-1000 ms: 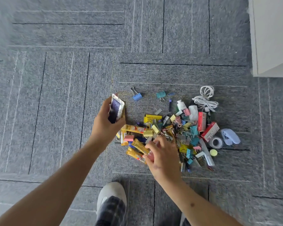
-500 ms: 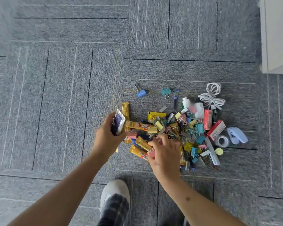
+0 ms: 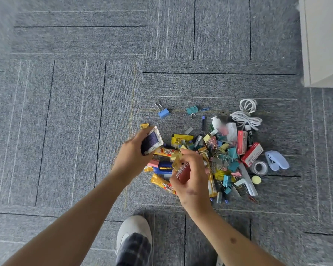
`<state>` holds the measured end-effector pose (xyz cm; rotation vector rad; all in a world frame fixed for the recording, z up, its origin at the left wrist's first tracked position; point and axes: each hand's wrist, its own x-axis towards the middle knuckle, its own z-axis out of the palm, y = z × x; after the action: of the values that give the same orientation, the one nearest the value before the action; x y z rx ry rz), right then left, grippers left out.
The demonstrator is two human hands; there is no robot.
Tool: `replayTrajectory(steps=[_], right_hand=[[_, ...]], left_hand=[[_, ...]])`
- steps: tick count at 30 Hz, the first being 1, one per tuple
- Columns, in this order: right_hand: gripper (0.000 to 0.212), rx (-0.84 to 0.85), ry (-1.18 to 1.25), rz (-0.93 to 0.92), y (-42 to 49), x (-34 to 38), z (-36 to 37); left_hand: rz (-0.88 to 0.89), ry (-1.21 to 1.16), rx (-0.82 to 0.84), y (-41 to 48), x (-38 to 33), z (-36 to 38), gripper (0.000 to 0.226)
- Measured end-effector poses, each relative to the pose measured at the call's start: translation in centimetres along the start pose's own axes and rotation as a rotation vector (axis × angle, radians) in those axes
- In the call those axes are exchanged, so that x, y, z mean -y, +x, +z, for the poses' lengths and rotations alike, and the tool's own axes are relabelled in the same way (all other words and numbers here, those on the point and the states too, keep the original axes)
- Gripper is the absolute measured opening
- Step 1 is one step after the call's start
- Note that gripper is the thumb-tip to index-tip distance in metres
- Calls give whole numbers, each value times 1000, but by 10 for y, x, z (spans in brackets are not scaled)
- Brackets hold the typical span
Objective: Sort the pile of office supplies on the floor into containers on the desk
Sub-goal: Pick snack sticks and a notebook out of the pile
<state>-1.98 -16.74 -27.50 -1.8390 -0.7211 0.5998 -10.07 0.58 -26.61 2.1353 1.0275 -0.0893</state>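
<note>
Head: packet in left hand tilts up-right.

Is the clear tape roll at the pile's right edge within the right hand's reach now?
Likely yes: the tape roll lies uncovered at the pile's edge. But the right hand is pinching a red item, so its fingers are not free.
</note>
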Motion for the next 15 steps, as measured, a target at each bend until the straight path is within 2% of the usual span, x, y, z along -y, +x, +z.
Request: replayTrajectory(steps=[7, 11, 15], right_hand=[[38, -120, 247, 133, 6, 13, -13], [37, -153, 283, 141, 11, 11, -28], [42, -169, 265, 129, 11, 10, -38]], left_hand=[[97, 213, 173, 17, -2, 13, 73], [162, 358, 189, 20, -6, 21, 63], [189, 430, 193, 25, -6, 28, 65]])
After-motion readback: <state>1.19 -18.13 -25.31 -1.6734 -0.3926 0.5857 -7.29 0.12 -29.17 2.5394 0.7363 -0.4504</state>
